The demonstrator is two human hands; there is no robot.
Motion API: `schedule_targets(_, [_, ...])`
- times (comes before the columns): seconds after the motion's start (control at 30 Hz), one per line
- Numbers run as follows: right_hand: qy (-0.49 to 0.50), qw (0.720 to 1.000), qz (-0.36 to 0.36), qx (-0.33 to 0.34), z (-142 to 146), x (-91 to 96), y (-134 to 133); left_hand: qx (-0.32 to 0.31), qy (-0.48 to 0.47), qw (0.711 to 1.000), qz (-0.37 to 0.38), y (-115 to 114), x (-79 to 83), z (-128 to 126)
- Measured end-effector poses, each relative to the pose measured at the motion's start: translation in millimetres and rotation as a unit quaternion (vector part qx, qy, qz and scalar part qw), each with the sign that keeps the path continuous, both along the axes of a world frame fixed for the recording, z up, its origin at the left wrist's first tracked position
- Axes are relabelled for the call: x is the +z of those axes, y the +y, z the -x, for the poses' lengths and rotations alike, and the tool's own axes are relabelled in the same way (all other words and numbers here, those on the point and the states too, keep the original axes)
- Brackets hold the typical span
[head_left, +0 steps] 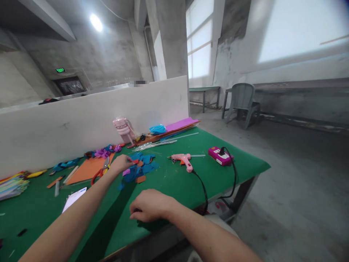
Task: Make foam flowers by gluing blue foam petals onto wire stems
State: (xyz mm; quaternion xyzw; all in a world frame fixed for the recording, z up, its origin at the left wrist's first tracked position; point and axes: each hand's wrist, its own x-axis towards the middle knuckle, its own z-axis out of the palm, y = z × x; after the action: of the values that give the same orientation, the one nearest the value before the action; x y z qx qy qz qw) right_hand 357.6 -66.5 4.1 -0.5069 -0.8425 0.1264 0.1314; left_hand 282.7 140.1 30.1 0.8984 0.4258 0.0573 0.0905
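Over a loose pile of blue felt-like pieces (147, 167), my left hand (122, 164) reaches forward with its fingertips pinched at a small red piece (135, 161). A few orange and purple bits lie among the blue ones, such as an orange piece (141, 179). My right hand (151, 205) rests near the table's front edge, fingers curled in, with nothing visible in it. Right of the pile lies a pink glue gun (182, 158) with a clear glue stick in its back. Red-handled scissors (98, 175) lie on an orange sheet (86, 171), partly behind my left forearm.
The glue gun's cord drops over the front edge; a magenta power strip (220, 156) with a black plug sits at right. Along the white partition (89, 120) stand a pink bottle (123, 129), clear sticks (155, 145) and coloured sheets. A phone (75, 198) lies at left.
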Motion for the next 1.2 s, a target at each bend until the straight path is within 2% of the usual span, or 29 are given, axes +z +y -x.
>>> schedule_targets(0.1, [0.003,1.000,-0.001,0.001,2,0.3,1,-0.026,0.021,0.999,-0.041,-8,-7.0,-17])
schedule_targets(0.2, [0.006,1.000,-0.002,-0.002,3,-0.6,4,-0.041,0.040,0.996,-0.062,-21,-24.6,-44])
schedule_targets(0.3, [0.005,1.000,-0.005,0.000,3,-2.2,5,-0.025,0.048,0.996,-0.073,-28,-41.0,-65])
schedule_targets(0.4, [0.003,1.000,0.002,0.002,0,-2.2,5,0.000,0.035,0.997,-0.062,-23,-43.8,-72])
schedule_targets(0.6, [0.005,1.000,0.009,-0.004,-7,4.4,1,0.034,-0.043,0.998,0.043,0,-19.3,-46])
schedule_targets(0.73, [0.003,1.000,0.016,-0.004,-5,5.0,0,0.037,-0.098,0.991,0.079,0,-8.6,-28])
schedule_targets(0.87, [-0.003,1.000,0.028,-0.005,1,1.3,3,0.015,-0.129,0.989,0.071,-7,-3.7,-20])
schedule_targets(0.97, [-0.003,0.999,0.032,-0.007,2,-1.9,5,-0.052,-0.106,0.990,0.072,-12,1.9,-9])
schedule_targets(1.03, [0.005,1.000,0.026,-0.003,0,-3.5,7,-0.085,-0.069,0.993,0.043,-14,6.3,2])
schedule_targets(1.13, [0.021,1.000,0.012,-0.002,-2,-4.8,7,-0.074,-0.021,0.997,-0.025,-17,10.3,15])
schedule_targets(1.2, [0.027,1.000,0.005,-0.006,-1,-5.2,7,-0.074,0.000,0.996,-0.049,-20,9.3,14])
